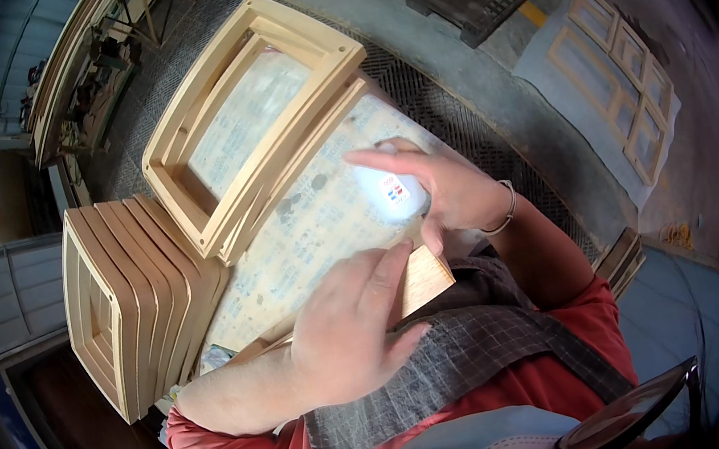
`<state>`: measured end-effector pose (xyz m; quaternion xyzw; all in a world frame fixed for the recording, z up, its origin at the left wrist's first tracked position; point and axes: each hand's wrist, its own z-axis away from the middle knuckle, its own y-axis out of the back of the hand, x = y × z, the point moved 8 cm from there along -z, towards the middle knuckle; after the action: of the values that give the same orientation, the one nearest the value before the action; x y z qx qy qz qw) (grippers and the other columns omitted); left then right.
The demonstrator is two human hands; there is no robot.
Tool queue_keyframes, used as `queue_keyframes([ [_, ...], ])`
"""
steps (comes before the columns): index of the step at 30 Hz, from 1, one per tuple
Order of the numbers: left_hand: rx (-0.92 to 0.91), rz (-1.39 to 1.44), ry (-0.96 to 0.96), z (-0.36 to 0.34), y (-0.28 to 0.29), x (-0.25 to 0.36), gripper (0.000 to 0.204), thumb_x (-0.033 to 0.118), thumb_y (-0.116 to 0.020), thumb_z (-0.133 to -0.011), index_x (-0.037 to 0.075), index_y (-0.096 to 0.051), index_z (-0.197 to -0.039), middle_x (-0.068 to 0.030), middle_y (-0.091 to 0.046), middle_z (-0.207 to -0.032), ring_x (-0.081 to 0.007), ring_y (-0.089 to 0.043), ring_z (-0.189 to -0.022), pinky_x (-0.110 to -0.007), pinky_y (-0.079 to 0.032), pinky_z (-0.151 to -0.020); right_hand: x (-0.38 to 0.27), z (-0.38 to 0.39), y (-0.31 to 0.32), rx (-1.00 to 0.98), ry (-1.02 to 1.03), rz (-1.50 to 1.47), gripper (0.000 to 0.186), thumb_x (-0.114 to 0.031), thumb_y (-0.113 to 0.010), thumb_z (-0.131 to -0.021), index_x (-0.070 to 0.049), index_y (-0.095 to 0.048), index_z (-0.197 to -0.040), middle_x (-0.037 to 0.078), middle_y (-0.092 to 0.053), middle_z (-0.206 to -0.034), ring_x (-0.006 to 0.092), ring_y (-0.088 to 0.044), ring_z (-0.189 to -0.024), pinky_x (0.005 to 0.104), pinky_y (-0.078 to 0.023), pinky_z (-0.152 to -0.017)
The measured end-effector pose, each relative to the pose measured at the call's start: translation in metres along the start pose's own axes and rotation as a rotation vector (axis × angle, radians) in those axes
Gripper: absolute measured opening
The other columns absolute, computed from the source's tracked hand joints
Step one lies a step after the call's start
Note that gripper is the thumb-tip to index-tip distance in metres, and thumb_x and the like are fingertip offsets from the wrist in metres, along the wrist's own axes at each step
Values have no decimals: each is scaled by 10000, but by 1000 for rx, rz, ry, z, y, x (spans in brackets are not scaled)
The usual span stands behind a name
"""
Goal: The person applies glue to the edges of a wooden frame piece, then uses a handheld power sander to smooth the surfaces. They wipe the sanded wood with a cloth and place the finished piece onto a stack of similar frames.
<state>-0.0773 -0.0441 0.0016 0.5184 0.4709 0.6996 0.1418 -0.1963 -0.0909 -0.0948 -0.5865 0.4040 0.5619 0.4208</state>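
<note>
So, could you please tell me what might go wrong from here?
The wooden piece at the left hand is close to the checked apron and might slip toward the body. The white bottle could drop onto the worktable if the right hand's grip loosens. The stacked wooden frames on the far side might shift if bumped.

White bottle – dark checked apron
</note>
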Motion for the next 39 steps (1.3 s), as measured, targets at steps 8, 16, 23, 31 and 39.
queue_keyframes([
  [8, 2, -11, -61, 6, 0, 1, 794, 256, -808, -684, -35, -485, -1348, -217, -585, -1111, -376, -607, -960, -419, -510, -812, -19, 26, 26, 233, 218, 37, 422, -51, -567, -912, -56, -590, -1333, 71, -524, -1182, 160, -503, -1101, 284, -404, -987],
  [16, -24, 3, 8, 6, 0, -5, 783, 248, -800, -698, -14, -482, -1364, -210, -597, -1105, -376, -613, -956, -412, -516, -809, -7, 85, 45, 288, -5, -266, 860, -53, -691, -822, 11, -207, -1530, 139, -594, -1240, 151, -552, -1114, 292, -415, -981],
  [23, 8, -97, -148, 2, -2, 6, 714, 307, -739, -790, 63, -484, -1411, -177, -610, -1104, -310, -603, -838, -387, -509, -741, 10, 112, 48, 401, -66, -242, 870, -130, -752, -819, 29, -249, -1511, 119, -636, -1167, 137, -583, -1048, 282, -447, -942],
  [31, -20, -127, -285, 6, -5, 12, 625, 348, -721, -822, 189, -539, -1399, -206, -542, -1288, -302, -623, -906, -383, -520, -771, 10, 115, 43, 401, -62, -331, 898, -163, -772, -810, 57, -244, -1503, 163, -527, -1355, 175, -522, -1191, 305, -405, -1019],
  [39, -92, -95, -177, 3, -6, 9, 641, 415, -711, -828, 178, -535, -1397, -213, -549, -1293, -342, -632, -967, -404, -523, -794, 12, 117, 41, 399, -59, -352, 857, -184, -803, -796, 58, -313, -1457, 134, -550, -1305, 158, -531, -1157, 300, -425, -994],
])
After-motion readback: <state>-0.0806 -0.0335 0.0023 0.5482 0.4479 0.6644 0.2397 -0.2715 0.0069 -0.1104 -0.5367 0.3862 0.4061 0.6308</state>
